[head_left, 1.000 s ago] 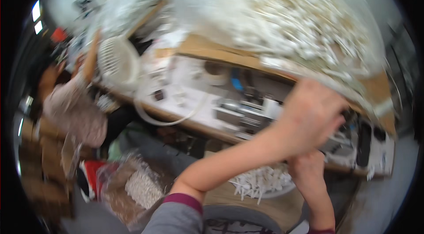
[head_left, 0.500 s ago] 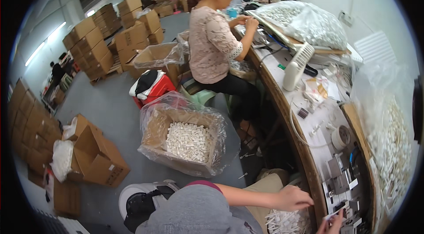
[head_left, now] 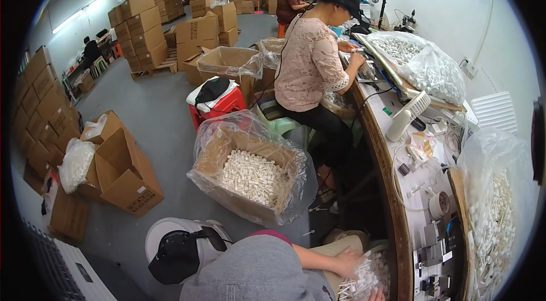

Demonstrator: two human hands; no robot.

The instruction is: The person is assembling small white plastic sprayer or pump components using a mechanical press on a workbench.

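My left hand (head_left: pixel 346 261) reaches right from my grey shoulder into a heap of small white plastic parts (head_left: pixel 367 278) in a tan container on my lap. Its fingers lie in the heap, so its grip is hidden. Only a sliver of my right hand (head_left: pixel 375 295) shows at the bottom edge, touching the same heap. On the floor to my left stands a bag-lined cardboard box (head_left: pixel 211 156) full of the same white parts.
A long workbench (head_left: pixel 392 187) curves along the right with a small white fan (head_left: pixel 406 113), cables, a fixture and a big bag of white parts (head_left: pixel 495 216). A co-worker (head_left: pixel 313 56) sits at its far end. A white stool with a black cap (head_left: pixel 182 244), a red stool (head_left: pixel 219 105) and open cartons (head_left: pixel 122 173) stand on the floor.
The view has swung from the bench in front to the floor at my left. My left hand has stayed in the heap of white parts on my lap.
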